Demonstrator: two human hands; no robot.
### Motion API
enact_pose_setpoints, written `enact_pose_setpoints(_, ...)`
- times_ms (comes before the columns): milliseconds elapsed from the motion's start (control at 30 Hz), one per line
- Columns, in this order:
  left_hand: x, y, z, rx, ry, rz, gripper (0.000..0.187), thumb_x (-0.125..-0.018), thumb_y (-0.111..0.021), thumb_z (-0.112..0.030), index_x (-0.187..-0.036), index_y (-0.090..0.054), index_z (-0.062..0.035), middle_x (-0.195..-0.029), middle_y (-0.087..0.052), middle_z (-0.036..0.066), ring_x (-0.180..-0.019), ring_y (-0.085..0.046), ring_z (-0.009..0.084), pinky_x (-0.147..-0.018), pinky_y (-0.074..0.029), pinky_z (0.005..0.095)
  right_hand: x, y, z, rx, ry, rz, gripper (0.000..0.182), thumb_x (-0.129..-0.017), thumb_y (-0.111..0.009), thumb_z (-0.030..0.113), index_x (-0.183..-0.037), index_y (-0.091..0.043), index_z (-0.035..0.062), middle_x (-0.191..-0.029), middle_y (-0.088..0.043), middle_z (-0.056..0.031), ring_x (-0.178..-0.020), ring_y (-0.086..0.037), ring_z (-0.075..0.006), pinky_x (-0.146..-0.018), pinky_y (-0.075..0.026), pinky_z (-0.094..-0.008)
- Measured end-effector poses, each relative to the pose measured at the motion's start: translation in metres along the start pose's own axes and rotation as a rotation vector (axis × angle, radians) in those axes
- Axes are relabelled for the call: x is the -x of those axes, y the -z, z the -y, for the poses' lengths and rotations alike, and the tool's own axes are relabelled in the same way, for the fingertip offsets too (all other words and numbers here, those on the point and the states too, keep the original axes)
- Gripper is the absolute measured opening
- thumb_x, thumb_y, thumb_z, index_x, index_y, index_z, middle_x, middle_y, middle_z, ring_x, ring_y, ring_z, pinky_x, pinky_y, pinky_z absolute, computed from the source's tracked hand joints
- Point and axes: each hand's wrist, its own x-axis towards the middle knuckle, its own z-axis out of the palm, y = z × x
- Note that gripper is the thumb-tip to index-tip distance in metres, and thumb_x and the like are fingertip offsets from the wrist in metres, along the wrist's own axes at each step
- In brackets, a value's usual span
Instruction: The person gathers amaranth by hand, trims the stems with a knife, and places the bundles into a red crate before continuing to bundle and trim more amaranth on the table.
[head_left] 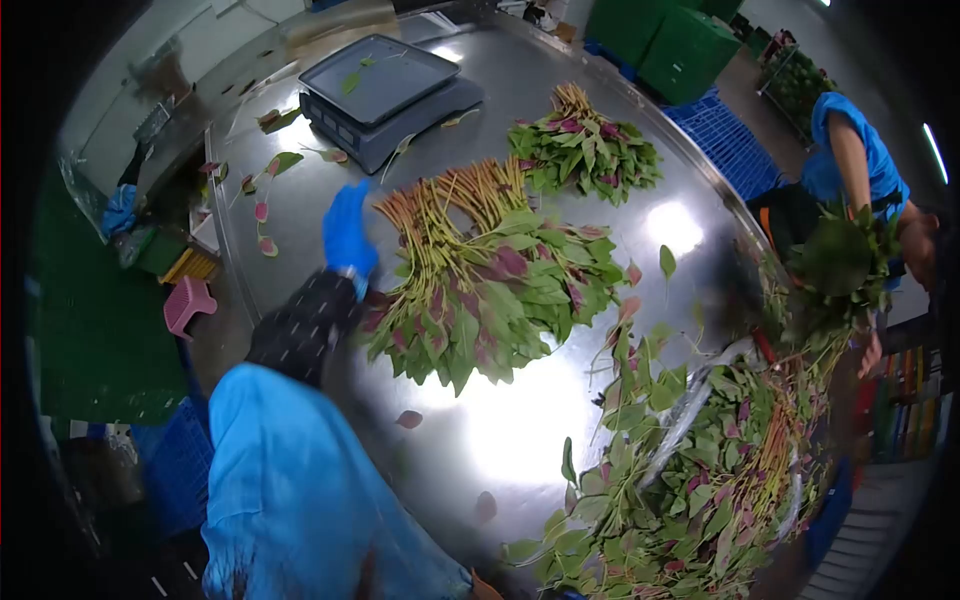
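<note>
Head view: left hand (348, 232) stretches forward beside leafy stems (480, 285).

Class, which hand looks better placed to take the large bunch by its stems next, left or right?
Probably the left: the left hand is beside the stem ends of the large bunch and looks free, while no right hand can be made out.

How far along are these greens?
Probably done: small green-and-purple leafy bunch, stems gathered. In work: large green-and-purple leafy bunch, blue-gloved left hand beside its stems. Likely left: tangled green-and-purple heap; grey flat scale holds just stray leaves.
</note>
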Motion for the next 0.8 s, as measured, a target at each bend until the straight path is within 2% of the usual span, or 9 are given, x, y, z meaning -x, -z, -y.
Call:
enact_pose_setpoints(67,0.060,0.031,0.003,0.016,-0.065,0.113,0.086,-0.058,-0.076,-0.022,-0.132,-0.036,-0.0108,-0.135,-0.034,0.021,-0.124,-0.033,0.0366,-0.102,-0.023,0.0498,-0.004,0.017,-0.026,-0.036,-0.008,0.000,0.031,-0.087,-0.053,0.017,-0.113,-0.056,0.0009,-0.107,-0.059,-0.0067,-0.092,-0.055,-0.0153,-0.081,-0.044,-0.0267)
enact_pose_setpoints(200,0.154,0.113,-0.038,0.124,-0.334,0.796,0.104,-0.053,-0.076,-0.052,-0.137,-0.030,-0.0122,-0.141,-0.024,0.021,-0.130,-0.021,0.0399,-0.106,-0.016,0.0474,0.015,0.005,-0.023,0.011,-0.112,-0.062,0.034,-0.088,-0.053,0.021,-0.116,-0.055,0.0025,-0.112,-0.058,-0.0057,-0.100,-0.054,-0.0162,-0.088,-0.041,-0.0289)
enact_pose_setpoints(267,0.189,0.129,-0.054,0.105,-0.353,0.975,0.108,-0.049,-0.078,-0.050,-0.138,-0.028,-0.0146,-0.141,-0.022,0.021,-0.131,-0.018,0.0400,-0.106,-0.014,0.0512,0.011,0.016,-0.037,0.017,-0.138,-0.023,0.032,-0.090,-0.049,0.019,-0.119,-0.053,0.0036,-0.112,-0.057,-0.0058,-0.101,-0.053,-0.0156,-0.089,-0.041,-0.0284)
enact_pose_setpoints(300,0.204,0.131,-0.064,0.107,-0.381,1.077,0.110,-0.046,-0.079,-0.049,-0.138,-0.028,-0.0158,-0.142,-0.021,0.021,-0.132,-0.016,0.0401,-0.105,-0.013,0.0531,0.007,0.025,-0.047,-0.071,-0.055,0.003,0.043,-0.083,-0.058,0.021,-0.121,-0.050,0.0027,-0.112,-0.058,-0.0111,-0.099,-0.056,-0.0193,-0.085,-0.044,-0.0303)
enact_pose_setpoints(333,0.219,0.131,-0.075,0.063,-0.513,1.094,0.111,-0.045,-0.079,-0.049,-0.138,-0.026,-0.0177,-0.142,-0.019,0.022,-0.132,-0.015,0.0401,-0.104,-0.010,0.0574,-0.018,0.044,-0.064,0.261,0.108,0.154,0.033,-0.089,-0.049,0.021,-0.113,-0.053,-0.0017,-0.104,-0.058,-0.0070,-0.095,-0.054,-0.0172,-0.087,-0.042,-0.0279)
enact_pose_setpoints(367,0.233,0.129,-0.089,0.051,-0.545,1.112,0.111,-0.045,-0.078,-0.050,-0.138,-0.027,-0.0180,-0.142,-0.018,0.022,-0.133,-0.015,0.0396,-0.104,-0.009,0.0578,-0.026,0.064,-0.100,0.098,0.223,0.033,0.029,-0.089,-0.050,0.018,-0.109,-0.057,-0.0021,-0.097,-0.061,-0.0061,-0.089,-0.056,-0.0157,-0.082,-0.044,-0.0275)
enact_pose_setpoints(400,0.244,0.126,-0.107,0.056,-0.592,1.131,0.111,-0.045,-0.078,-0.051,-0.138,-0.027,-0.0182,-0.142,-0.018,0.022,-0.133,-0.014,0.0390,-0.104,-0.008,0.0581,0.001,0.035,-0.061,-0.119,0.138,-0.020,0.028,-0.088,-0.054,0.013,-0.112,-0.056,-0.0013,-0.100,-0.060,-0.0059,-0.088,-0.056,-0.0134,-0.078,-0.045,-0.0265)
enact_pose_setpoints(567,0.301,0.102,-0.192,0.299,-0.956,1.230,0.104,-0.049,-0.075,-0.054,-0.136,-0.031,-0.0186,-0.141,-0.023,0.021,-0.132,-0.019,0.0362,-0.106,-0.010,0.0532,0.021,0.086,-0.105,-0.171,0.175,-0.109,0.023,-0.084,-0.056,0.006,-0.107,-0.058,0.0021,-0.098,-0.061,-0.0038,-0.087,-0.057,-0.0132,-0.077,-0.046,-0.0275)
enact_pose_setpoints(800,0.381,0.091,-0.296,0.408,-1.183,1.337,0.108,-0.044,-0.078,-0.051,-0.136,-0.031,-0.0191,-0.140,-0.025,0.020,-0.132,-0.021,0.0335,-0.107,-0.012,0.0493,0.009,0.198,-0.170,0.382,0.479,-0.713,0.034,-0.074,-0.061,0.002,-0.108,-0.057,0.0060,-0.101,-0.059,-0.0079,-0.088,-0.058,-0.0211,-0.077,-0.046,-0.0324)
